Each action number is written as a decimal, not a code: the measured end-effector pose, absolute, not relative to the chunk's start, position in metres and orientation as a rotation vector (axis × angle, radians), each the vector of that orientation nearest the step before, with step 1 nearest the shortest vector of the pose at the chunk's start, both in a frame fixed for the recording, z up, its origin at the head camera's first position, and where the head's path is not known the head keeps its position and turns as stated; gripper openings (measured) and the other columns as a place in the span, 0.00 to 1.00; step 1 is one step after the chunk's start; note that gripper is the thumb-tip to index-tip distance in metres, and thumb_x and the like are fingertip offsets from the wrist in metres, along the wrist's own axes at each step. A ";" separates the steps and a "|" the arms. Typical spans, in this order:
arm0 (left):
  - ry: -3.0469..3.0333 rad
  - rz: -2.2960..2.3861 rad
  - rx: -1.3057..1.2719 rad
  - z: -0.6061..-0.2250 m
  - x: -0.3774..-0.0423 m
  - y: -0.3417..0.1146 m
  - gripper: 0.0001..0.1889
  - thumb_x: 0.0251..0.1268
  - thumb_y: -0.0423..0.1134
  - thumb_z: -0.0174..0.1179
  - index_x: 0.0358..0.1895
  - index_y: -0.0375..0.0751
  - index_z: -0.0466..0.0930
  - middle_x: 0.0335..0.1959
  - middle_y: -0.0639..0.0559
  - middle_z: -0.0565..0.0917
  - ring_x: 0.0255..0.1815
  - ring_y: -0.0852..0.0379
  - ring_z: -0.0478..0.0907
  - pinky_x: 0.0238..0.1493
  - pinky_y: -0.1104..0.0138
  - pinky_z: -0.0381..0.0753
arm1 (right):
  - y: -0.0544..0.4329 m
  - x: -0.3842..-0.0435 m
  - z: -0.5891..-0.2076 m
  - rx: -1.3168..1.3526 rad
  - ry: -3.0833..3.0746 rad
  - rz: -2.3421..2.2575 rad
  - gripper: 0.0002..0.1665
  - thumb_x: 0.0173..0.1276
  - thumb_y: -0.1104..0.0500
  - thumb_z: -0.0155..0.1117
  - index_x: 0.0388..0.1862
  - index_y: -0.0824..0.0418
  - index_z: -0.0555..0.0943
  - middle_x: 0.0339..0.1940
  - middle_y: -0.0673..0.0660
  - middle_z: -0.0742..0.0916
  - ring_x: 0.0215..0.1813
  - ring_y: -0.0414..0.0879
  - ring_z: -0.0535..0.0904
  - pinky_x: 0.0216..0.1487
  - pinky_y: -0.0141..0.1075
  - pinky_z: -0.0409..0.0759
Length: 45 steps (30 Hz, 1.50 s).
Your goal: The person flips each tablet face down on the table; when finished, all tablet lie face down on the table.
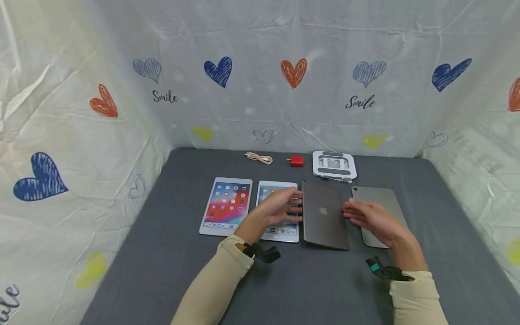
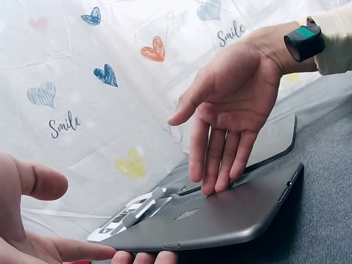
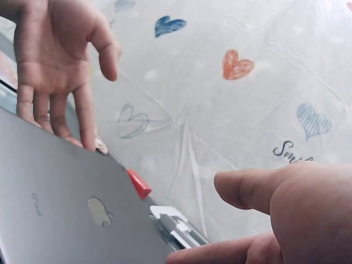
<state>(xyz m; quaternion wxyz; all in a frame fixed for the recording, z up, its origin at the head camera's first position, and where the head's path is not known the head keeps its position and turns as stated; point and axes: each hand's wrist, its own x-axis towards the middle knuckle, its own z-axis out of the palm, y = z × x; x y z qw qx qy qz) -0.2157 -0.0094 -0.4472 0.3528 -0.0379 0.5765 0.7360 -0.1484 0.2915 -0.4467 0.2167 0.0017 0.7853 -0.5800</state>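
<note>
A dark grey tablet (image 1: 323,215), back side up with an apple logo, sits tilted with its left long edge raised off the table. My left hand (image 1: 280,207) has its fingertips at that raised edge, the thumb held away from it. On the opposite side my right hand (image 1: 375,220) keeps its fingers straight, the tips right at the tablet's right edge, palm facing the other hand. Below the right hand lies a lighter grey tablet (image 1: 379,198), also back side up. A white tablet (image 1: 278,237) with a lit screen lies partly hidden under my left hand.
Another white tablet (image 1: 226,205) with a lit screen lies at the left. Along the back are a coiled cable (image 1: 259,157), a red plug adapter (image 1: 295,161) and a folded white stand (image 1: 334,165). A heart-printed sheet (image 1: 252,108) hangs behind the grey table (image 1: 170,271).
</note>
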 end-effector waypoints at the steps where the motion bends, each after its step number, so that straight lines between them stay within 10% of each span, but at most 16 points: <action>1: 1.491 1.903 -0.099 -0.448 -0.216 -0.007 0.23 0.80 0.44 0.59 0.68 0.31 0.77 0.61 0.41 0.77 0.57 0.43 0.79 0.65 0.44 0.89 | 0.292 -0.148 -0.446 0.007 2.182 -1.603 0.48 0.92 0.37 0.44 0.85 0.78 0.59 0.86 0.76 0.66 0.88 0.69 0.62 0.81 0.37 0.77; 16: 1.590 1.859 -0.092 -0.456 -0.213 0.020 0.20 0.79 0.41 0.60 0.63 0.30 0.78 0.52 0.42 0.76 0.52 0.45 0.81 0.68 0.43 0.88 | 0.292 -0.146 -0.441 0.123 2.280 -1.492 0.48 0.93 0.39 0.45 0.86 0.80 0.54 0.87 0.78 0.61 0.89 0.73 0.56 0.90 0.63 0.58; 24: 1.664 1.871 0.021 -0.446 -0.204 0.000 0.25 0.87 0.41 0.54 0.75 0.26 0.73 0.77 0.30 0.74 0.75 0.35 0.77 0.78 0.48 0.80 | 0.284 -0.143 -0.434 0.111 2.373 -1.464 0.47 0.93 0.40 0.45 0.85 0.80 0.57 0.86 0.79 0.64 0.87 0.74 0.60 0.87 0.66 0.61; 33: 1.712 1.896 0.140 -0.421 -0.211 -0.065 0.25 0.86 0.40 0.60 0.76 0.30 0.76 0.75 0.35 0.81 0.74 0.42 0.82 0.73 0.53 0.83 | 0.283 -0.143 -0.423 -0.163 2.061 -1.885 0.43 0.93 0.44 0.46 0.86 0.78 0.56 0.82 0.64 0.77 0.75 0.39 0.81 0.73 0.27 0.80; 37: 1.719 1.935 0.169 -0.413 -0.213 -0.095 0.22 0.84 0.37 0.62 0.74 0.32 0.79 0.73 0.35 0.82 0.72 0.43 0.84 0.69 0.55 0.86 | 0.275 -0.148 -0.426 -0.238 1.805 -2.049 0.42 0.94 0.50 0.45 0.86 0.81 0.50 0.73 0.50 0.84 0.75 0.41 0.82 0.76 0.33 0.80; 45: 1.703 1.936 0.117 -0.411 -0.216 -0.131 0.22 0.83 0.36 0.64 0.74 0.33 0.79 0.74 0.32 0.80 0.71 0.40 0.85 0.77 0.45 0.78 | 0.249 -0.163 -0.432 -0.153 1.793 -2.027 0.42 0.91 0.50 0.54 0.86 0.77 0.56 0.75 0.54 0.83 0.76 0.46 0.82 0.76 0.38 0.81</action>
